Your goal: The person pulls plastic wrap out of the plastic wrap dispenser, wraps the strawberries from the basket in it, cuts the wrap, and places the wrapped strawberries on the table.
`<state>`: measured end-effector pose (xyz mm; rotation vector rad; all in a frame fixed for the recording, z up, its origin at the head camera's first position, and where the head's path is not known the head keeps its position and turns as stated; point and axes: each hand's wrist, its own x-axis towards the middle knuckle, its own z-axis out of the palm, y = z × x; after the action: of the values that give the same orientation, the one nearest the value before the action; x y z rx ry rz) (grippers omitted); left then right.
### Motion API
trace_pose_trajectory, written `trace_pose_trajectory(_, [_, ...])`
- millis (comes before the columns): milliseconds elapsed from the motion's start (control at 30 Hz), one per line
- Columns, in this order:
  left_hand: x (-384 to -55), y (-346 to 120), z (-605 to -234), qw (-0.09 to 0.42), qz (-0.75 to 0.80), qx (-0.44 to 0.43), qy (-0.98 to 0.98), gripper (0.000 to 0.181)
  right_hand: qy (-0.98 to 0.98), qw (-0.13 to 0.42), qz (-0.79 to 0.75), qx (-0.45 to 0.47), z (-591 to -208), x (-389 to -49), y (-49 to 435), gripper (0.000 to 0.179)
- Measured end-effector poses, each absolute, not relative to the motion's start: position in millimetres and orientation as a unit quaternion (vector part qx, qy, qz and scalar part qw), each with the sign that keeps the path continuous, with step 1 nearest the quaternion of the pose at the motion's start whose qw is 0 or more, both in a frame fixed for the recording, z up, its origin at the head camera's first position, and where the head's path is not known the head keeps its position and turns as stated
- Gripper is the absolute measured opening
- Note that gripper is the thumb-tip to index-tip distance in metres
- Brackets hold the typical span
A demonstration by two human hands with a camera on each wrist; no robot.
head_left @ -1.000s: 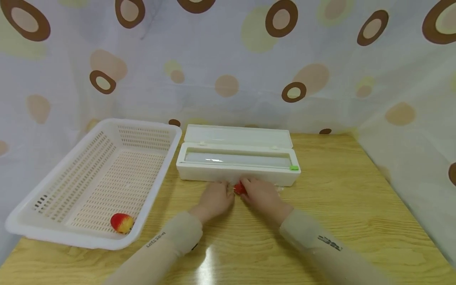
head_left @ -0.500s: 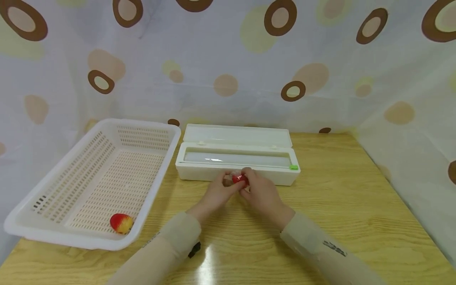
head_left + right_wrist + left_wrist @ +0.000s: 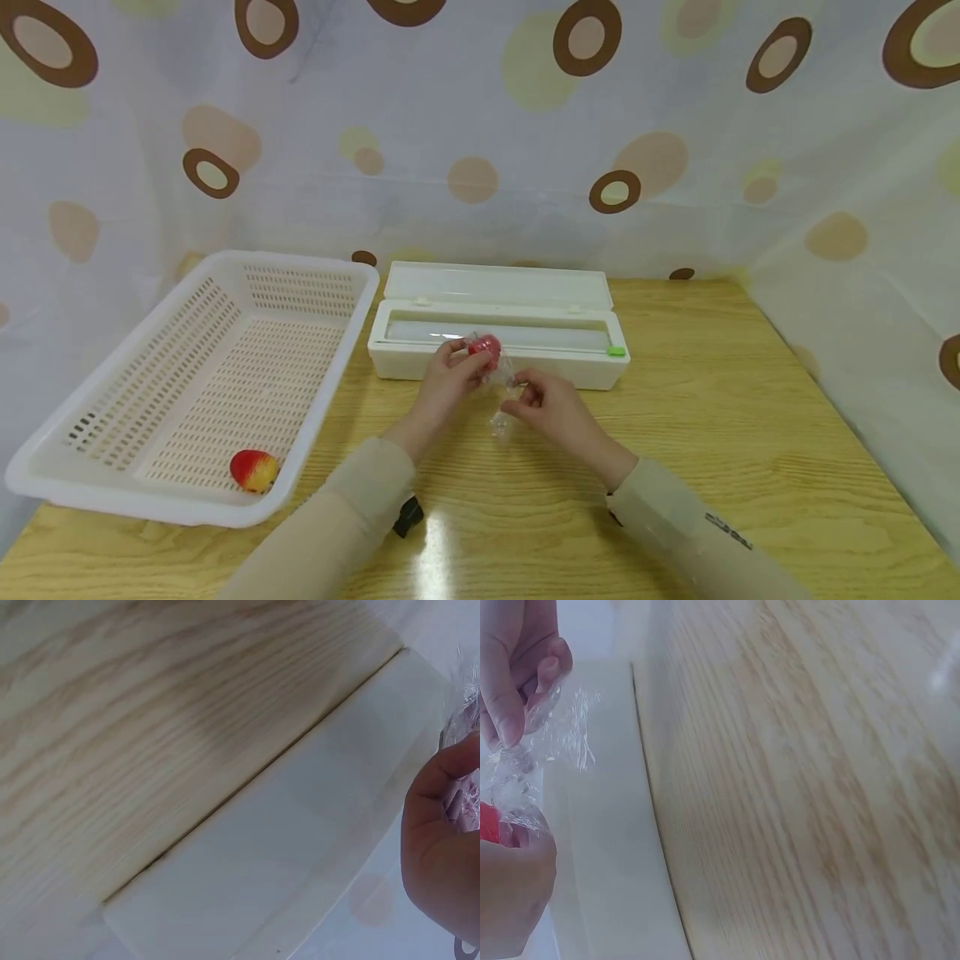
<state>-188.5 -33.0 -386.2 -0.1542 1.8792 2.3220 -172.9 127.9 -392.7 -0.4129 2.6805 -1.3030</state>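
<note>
In the head view my left hand point(image 3: 442, 387) grips a small round red fruit point(image 3: 486, 350), wrapped in clear cling film point(image 3: 501, 423), just in front of the white film dispenser box point(image 3: 498, 367). With bent fingertips my right hand point(image 3: 553, 408) pinches the twisted loose end of that film, to the right of the fruit. The left wrist view shows the crinkled film point(image 3: 514, 769) stretched between both hands, with a bit of red point(image 3: 489, 823) showing in the lower one. Only part of the right hand point(image 3: 442, 855) appears at the edge of the right wrist view.
The dispenser's lid point(image 3: 498, 285) stands open, with a film roll point(image 3: 555, 336) inside and a green slider point(image 3: 616, 352) at its right end. To the left, a white slotted basket point(image 3: 318, 408) holds a red and yellow fruit point(image 3: 255, 471). A patterned curtain point(image 3: 420, 208) hangs behind the wooden table point(image 3: 735, 417).
Both hands have lifted the wrapped red fruit off the table. The left hand has tilted it up, and the right hand has moved slightly right and down, drawing out the film's end.
</note>
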Motion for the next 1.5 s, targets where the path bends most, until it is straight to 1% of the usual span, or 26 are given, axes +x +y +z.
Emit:
trace_pose_trajectory(100, [-188.7, -33.1, -386.9, 0.089, 0.778, -0.057, 0.62, 0.038, 0.869, 0.083, -0.47, -0.133, -395.3, -172.6, 125.6, 0.022])
trace_pose_trajectory(233, [-188.8, -32.4, -388.8, 0.113, 0.767, -0.056, 0.63, 0.021, 0.837, 0.096, -0.525, -0.123, -397.7, -172.9, 122.6, 0.017])
trace_pose_trajectory(367, [-187.0, -31.2, -388.1, 0.143, 0.753, -0.048, 0.641, 0.025, 0.796, 0.084, -0.592, -0.095, -399.6, -174.8, 120.5, 0.014])
trace_pose_trajectory(500, [-184.9, -31.0, -386.8, 0.173, 0.749, -0.033, 0.639, 0.038, 0.766, 0.052, -0.637, -0.075, -400.8, -177.4, 118.5, 0.014])
trace_pose_trajectory(600, [-184.2, -31.7, -385.4, 0.186, 0.753, -0.023, 0.631, 0.046, 0.77, 0.015, -0.635, -0.062, -401.0, -178.5, 116.5, 0.014])
trace_pose_trajectory(733, [-185.1, -34.0, -383.4, 0.205, 0.755, -0.005, 0.623, 0.045, 0.797, -0.034, -0.601, -0.043, -401.2, -179.9, 115.6, 0.013])
trace_pose_trajectory(867, [-186.8, -37.0, -382.4, 0.221, 0.746, 0.019, 0.628, 0.042, 0.825, -0.052, -0.562, -0.037, -399.2, -182.3, 117.4, 0.011])
trace_pose_trajectory(933, [-187.3, -37.9, -382.1, 0.213, 0.738, 0.025, 0.64, 0.039, 0.823, -0.036, -0.565, -0.031, -396.9, -184.3, 119.4, 0.009])
trace_pose_trajectory(1000, [-187.6, -38.1, -382.2, 0.192, 0.721, 0.033, 0.665, 0.037, 0.807, 0.003, -0.591, -0.013, -394.0, -186.2, 122.0, 0.009])
trace_pose_trajectory(1033, [-187.5, -38.1, -382.3, 0.182, 0.708, 0.037, 0.682, 0.036, 0.793, 0.027, -0.609, -0.004, -392.3, -186.8, 123.5, 0.013])
trace_pose_trajectory(1100, [-187.0, -38.4, -382.8, 0.163, 0.671, 0.049, 0.722, 0.036, 0.766, 0.079, -0.638, 0.005, -388.7, -187.2, 126.3, 0.028])
trace_pose_trajectory(1167, [-185.8, -39.1, -383.3, 0.153, 0.636, 0.066, 0.753, 0.041, 0.752, 0.122, -0.648, -0.001, -385.8, -187.1, 128.1, 0.043])
trace_pose_trajectory(1200, [-185.3, -39.3, -383.4, 0.153, 0.625, 0.074, 0.762, 0.045, 0.75, 0.136, -0.647, -0.01, -384.5, -186.7, 128.5, 0.048])
trace_pose_trajectory(1267, [-184.6, -39.0, -384.7, 0.149, 0.613, 0.091, 0.771, 0.052, 0.754, 0.15, -0.639, -0.027, -383.4, -186.9, 128.6, 0.051])
trace_pose_trajectory(1333, [-183.9, -37.4, -385.3, 0.146, 0.619, 0.098, 0.766, 0.056, 0.759, 0.151, -0.633, -0.033, -383.4, -187.6, 127.9, 0.05])
trace_pose_trajectory(1500, [-182.7, -32.9, -386.6, 0.131, 0.629, 0.101, 0.76, 0.053, 0.759, 0.13, -0.638, -0.033, -383.4, -188.5, 124.2, 0.044])
